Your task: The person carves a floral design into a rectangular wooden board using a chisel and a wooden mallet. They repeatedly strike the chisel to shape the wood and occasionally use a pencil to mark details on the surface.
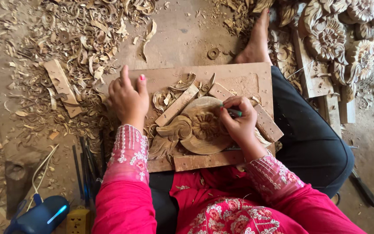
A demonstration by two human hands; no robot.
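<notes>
I see my right hand [241, 123], fingers closed around a green-handled tool [234, 112] on the carved wooden flower [204, 125] beneath them, left hand [128, 99] flat on the board [243, 78]; a slip could gouge petals.

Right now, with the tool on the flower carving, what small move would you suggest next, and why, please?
Probably a short, light cut with the green-handled tool in the right hand, since its tip sits at the flower carving. The left hand presses flat on the wooden board, so the work looks steadied.
</notes>
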